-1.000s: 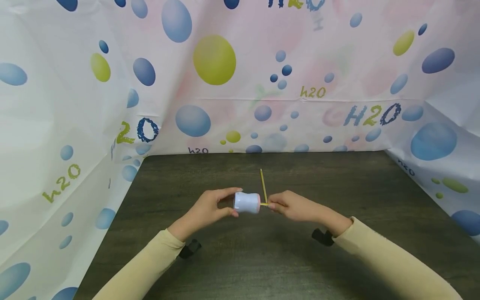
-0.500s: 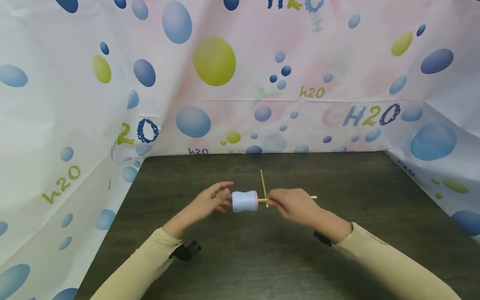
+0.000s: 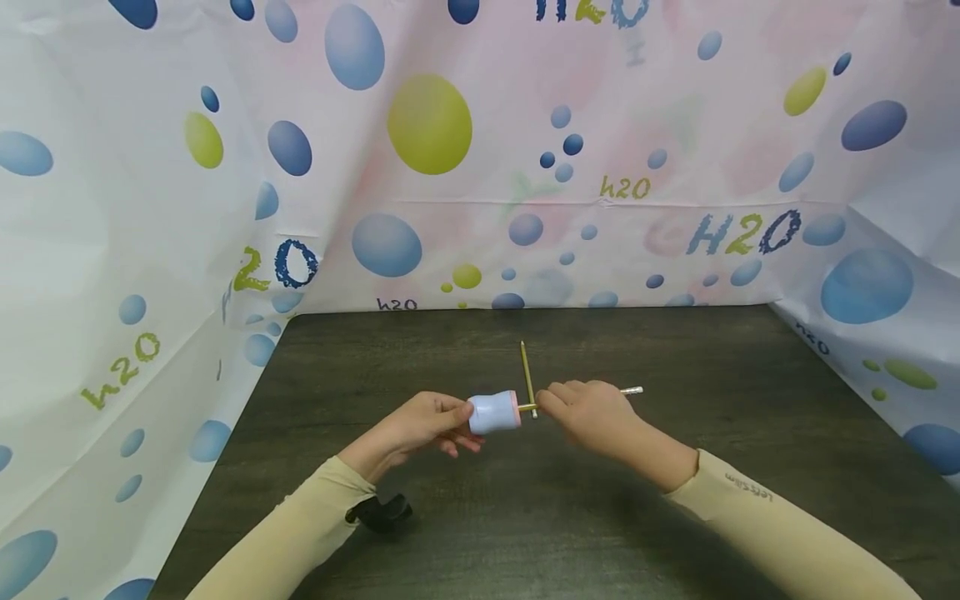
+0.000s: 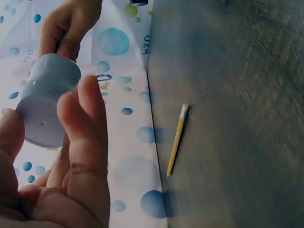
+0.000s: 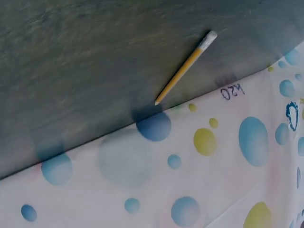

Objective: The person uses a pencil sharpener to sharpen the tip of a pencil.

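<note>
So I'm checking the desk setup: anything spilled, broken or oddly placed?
Nothing stands out. The left hand holds the sharpener, the right hand a pencil in it; a spare pencil lies flat behind.

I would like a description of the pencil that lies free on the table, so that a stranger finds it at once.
Look at the dark wooden table framed by bubble-printed sheets. Just beyond the two hands at its middle lies a thin yellow pencil, pointing away toward the back wall. Nobody touches it, unlike the other pencil, which the right hand holds pushed into the pale blue sharpener.

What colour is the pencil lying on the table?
Yellow with a white end, the pencil shows best in the right wrist view.
</note>
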Motion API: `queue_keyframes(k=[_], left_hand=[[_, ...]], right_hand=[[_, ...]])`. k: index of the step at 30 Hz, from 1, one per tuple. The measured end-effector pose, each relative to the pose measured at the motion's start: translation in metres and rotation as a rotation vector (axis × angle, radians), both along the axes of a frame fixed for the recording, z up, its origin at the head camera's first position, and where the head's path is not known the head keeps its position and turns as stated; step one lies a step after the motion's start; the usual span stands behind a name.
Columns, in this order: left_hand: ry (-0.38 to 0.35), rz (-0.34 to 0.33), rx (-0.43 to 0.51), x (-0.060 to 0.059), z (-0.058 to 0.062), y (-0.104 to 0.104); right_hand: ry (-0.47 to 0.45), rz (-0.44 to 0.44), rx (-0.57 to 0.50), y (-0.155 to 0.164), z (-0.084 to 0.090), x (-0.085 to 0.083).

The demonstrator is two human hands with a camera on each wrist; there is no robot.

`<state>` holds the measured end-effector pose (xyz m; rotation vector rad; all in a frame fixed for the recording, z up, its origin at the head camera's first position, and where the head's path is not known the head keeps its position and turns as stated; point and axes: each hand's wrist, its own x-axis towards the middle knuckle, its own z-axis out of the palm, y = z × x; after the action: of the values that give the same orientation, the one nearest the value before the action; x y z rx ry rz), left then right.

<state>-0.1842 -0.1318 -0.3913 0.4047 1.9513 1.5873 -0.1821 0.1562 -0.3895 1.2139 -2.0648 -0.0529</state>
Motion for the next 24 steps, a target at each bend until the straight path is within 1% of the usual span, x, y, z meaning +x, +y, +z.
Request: queue_keyframes(k=[2, 3, 4, 6, 8, 10, 11, 12, 13, 14, 15, 16, 17, 18, 19, 20, 22, 23, 24], left_hand=[[0.11, 0.029, -0.047, 0.001, 0.001, 0.001], [0.176, 0.048, -0.077, 0.002, 0.002, 0.001], [0.245, 0.064, -0.104, 0.003, 0.002, 0.002], [0.418, 0.081, -0.158, 0.006, 0.003, 0.003], [0.629, 0.081, -0.218, 0.008, 0.003, 0.003], [0.86, 0.063, -0.269, 0.01, 0.002, 0.003], [0.974, 0.052, -0.289, 0.01, 0.001, 0.002], [1.071, 0.048, -0.306, 0.011, 0.0, 0.001], [1.146, 0.039, -0.31, 0.011, -0.001, 0.001], [1.205, 0.03, -0.31, 0.011, -0.002, 0.0], [1.244, 0.021, -0.304, 0.011, -0.003, 0.0], [1.261, 0.015, -0.289, 0.011, -0.004, 0.0], [1.259, 0.015, -0.277, 0.011, -0.005, 0.0], [1.237, 0.016, -0.258, 0.011, -0.004, 0.0], [1.204, 0.013, -0.245, 0.012, -0.004, 0.0], [1.165, 0.008, -0.233, 0.012, -0.003, -0.001], [1.046, 0.002, -0.207, 0.012, -0.001, -0.002], [0.969, 0.004, -0.191, 0.012, 0.001, -0.002], [0.877, 0.008, -0.173, 0.012, 0.003, -0.003]], right_hand=[[-0.058, -0.045, 0.012, -0.002, 0.0, 0.003], [-0.116, -0.07, 0.013, -0.003, 0.0, 0.004], [-0.199, -0.094, 0.006, -0.004, 0.001, 0.006], [-0.421, -0.131, -0.029, -0.006, 0.003, 0.008], [-0.674, -0.14, -0.088, -0.007, 0.006, 0.008], [-0.945, -0.12, -0.15, -0.007, 0.009, 0.006], [-1.094, -0.091, -0.177, -0.006, 0.01, 0.004], [-1.239, -0.058, -0.195, -0.005, 0.01, 0.001], [-1.377, -0.037, -0.21, -0.003, 0.011, -0.002], [-1.497, -0.019, -0.221, -0.002, 0.012, -0.005], [-1.592, -0.01, -0.229, -0.001, 0.012, -0.007], [-1.666, 0.0, -0.233, 0.0, 0.013, -0.009], [-1.706, 0.016, -0.237, 0.001, 0.013, -0.01], [-1.7, 0.028, -0.233, 0.001, 0.013, -0.011], [-1.663, 0.034, -0.234, 0.0, 0.013, -0.01], [-1.609, 0.036, -0.24, -0.001, 0.013, -0.009], [-1.452, 0.025, -0.255, -0.003, 0.013, -0.005], [-1.343, 0.011, -0.258, -0.004, 0.013, -0.002], [-1.216, -0.013, -0.252, -0.005, 0.012, 0.0]])
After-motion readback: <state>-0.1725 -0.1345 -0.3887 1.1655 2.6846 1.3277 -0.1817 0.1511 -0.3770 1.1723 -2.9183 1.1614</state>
